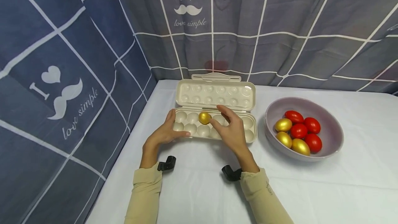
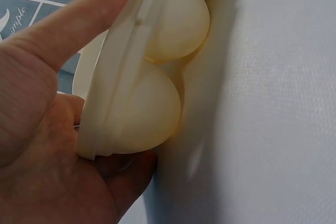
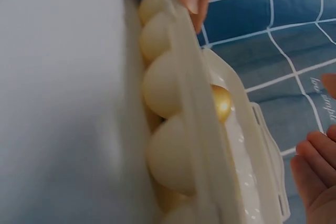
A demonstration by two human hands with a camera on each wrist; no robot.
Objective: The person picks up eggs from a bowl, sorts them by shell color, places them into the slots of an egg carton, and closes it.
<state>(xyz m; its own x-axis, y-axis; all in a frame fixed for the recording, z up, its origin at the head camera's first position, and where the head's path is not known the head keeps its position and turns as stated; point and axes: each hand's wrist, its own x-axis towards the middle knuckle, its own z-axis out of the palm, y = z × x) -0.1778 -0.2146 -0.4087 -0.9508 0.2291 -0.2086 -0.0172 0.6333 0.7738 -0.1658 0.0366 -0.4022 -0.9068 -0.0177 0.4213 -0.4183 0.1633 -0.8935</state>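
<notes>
A cream plastic egg carton (image 1: 203, 140) lies with its lid (image 1: 215, 94) raised at the back. One gold egg (image 1: 204, 118) sits in a back-row cup left of the middle; it shows past the rim in the right wrist view too. My left hand (image 1: 164, 130) grips the carton's left end. Its thumb (image 2: 79, 24) lies on the front rim, and other fingers reach round the end and underneath. Over the carton's right half is my right hand (image 1: 231, 130), thumb and fingers spread apart with nothing between them. The thumb tip is close beside the egg; whether it touches is unclear.
To the right of the carton stands a mauve bowl (image 1: 332, 127) holding several red eggs (image 1: 299, 131) and 3 gold eggs (image 1: 300, 147). White cloth (image 1: 199, 189) covers the table. A dark checked curtain (image 1: 236, 27) hangs behind and along the left side.
</notes>
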